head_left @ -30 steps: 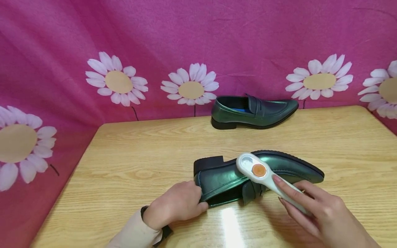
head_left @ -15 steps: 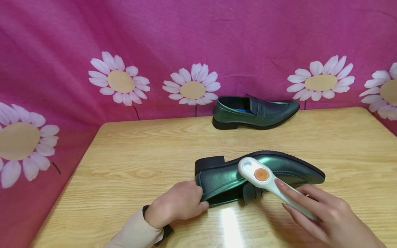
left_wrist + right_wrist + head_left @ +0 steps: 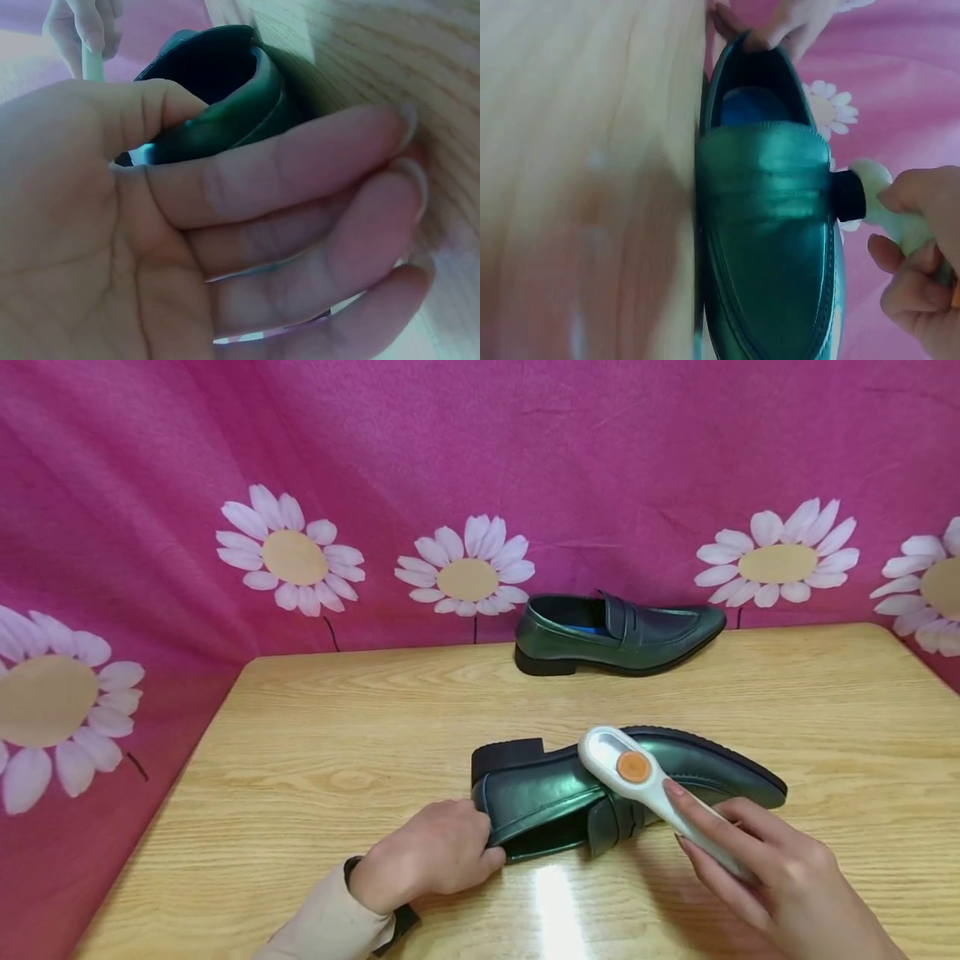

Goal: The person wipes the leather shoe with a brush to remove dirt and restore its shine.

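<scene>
A shiny dark green loafer (image 3: 540, 789) lies on its side on the table, sole facing away and toe to the right. My left hand (image 3: 431, 852) holds it by the heel end; in the left wrist view the thumb (image 3: 161, 105) hooks into the shoe's opening. From the right, my right hand (image 3: 780, 868) grips the handle of a white shoe brush (image 3: 645, 777) with an orange button on its back. Its dark head (image 3: 848, 196) touches the loafer's upper side in the right wrist view. Whether that head is bristle or sponge is unclear.
A matching loafer (image 3: 618, 635) stands upright at the table's back edge, toe to the right. Behind the wooden table (image 3: 322, 743) hangs a pink cloth (image 3: 585, 460) printed with daisies.
The brush slid slightly toward me along the loafer's side, then back away from me. My left hand and the shoe stayed nearly still.
</scene>
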Tool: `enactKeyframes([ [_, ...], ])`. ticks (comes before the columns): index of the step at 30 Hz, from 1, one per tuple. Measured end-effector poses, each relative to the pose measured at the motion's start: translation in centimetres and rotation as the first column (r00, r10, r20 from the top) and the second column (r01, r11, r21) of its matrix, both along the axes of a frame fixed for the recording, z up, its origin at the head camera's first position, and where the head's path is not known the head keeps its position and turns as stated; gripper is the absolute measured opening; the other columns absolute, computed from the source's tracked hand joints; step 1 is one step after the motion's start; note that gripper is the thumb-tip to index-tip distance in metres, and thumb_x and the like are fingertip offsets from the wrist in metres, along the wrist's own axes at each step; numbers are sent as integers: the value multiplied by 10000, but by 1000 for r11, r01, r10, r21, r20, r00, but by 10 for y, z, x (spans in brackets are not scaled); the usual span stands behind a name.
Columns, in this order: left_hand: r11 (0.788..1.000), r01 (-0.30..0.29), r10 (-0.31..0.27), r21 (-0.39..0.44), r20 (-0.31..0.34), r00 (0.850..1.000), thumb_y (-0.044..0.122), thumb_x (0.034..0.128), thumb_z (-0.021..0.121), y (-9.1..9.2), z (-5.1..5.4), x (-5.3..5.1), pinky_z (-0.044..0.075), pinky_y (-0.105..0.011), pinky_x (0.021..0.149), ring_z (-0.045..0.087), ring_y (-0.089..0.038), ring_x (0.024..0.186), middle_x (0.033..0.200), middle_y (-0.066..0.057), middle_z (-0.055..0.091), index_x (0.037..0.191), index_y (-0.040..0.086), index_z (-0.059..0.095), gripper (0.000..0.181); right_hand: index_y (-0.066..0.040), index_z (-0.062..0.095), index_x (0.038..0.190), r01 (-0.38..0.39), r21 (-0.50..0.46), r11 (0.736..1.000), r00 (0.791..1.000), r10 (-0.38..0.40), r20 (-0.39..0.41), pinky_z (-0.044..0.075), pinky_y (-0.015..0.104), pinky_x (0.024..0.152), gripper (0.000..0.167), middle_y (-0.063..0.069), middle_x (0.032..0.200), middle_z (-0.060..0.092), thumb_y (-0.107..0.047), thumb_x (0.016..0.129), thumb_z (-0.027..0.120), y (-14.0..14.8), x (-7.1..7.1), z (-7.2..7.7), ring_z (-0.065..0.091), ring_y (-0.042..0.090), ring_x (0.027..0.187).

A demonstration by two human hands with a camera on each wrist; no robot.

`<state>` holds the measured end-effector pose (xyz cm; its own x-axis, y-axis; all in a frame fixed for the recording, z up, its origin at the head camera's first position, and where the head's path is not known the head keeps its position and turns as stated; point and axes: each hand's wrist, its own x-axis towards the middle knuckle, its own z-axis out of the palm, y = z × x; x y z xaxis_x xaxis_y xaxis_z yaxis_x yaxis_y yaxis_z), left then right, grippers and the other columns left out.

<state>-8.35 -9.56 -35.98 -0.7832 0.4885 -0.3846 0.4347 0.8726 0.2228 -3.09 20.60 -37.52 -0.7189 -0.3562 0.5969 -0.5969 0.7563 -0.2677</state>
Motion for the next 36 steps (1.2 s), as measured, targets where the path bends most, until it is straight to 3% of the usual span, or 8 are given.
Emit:
enactKeyframes([
  [3,1000,-4,4,-11,6,1000,314,934,571,0,-1,0,452,-283,663,499,-133,601,662,-1,536,663,87,610,356,-268,615,1311,5,6,1000,998,-6,63,387,67,561,536,-126,905,543,-319,805,785,-1,5,-2,448,9,674],
  [6,1000,-4,4,-22,6,1000,325,932,572,0,-2,-1,457,-285,668,501,-131,605,666,-2,539,668,85,616,359,-299,605,1316,12,34,999,991,-17,133,403,84,563,718,-147,928,537,-140,667,868,1,8,-2,450,-9,689],
  [13,1000,7,-7,-7,-15,1000,320,916,581,-1,-3,0,459,-295,653,500,-136,596,661,-7,537,650,89,599,353,-317,584,1333,-32,37,999,968,22,252,456,157,544,689,-169,955,529,-153,718,847,8,8,-3,459,-33,715],
  [25,1000,1,-1,-8,-26,1000,322,915,576,-1,-3,0,449,-284,633,490,-137,573,654,-6,529,642,88,590,360,-301,590,1330,-100,25,995,960,90,265,449,154,549,683,-171,969,535,-129,719,843,14,5,-1,468,-32,728],
  [36,1000,1,-1,-15,-25,1000,328,915,579,-1,-3,-2,448,-287,640,491,-145,577,658,-8,532,648,91,596,357,-309,592,1327,-89,53,995,944,67,324,463,173,560,615,-163,973,555,-193,765,815,20,4,-6,475,-29,744],
])
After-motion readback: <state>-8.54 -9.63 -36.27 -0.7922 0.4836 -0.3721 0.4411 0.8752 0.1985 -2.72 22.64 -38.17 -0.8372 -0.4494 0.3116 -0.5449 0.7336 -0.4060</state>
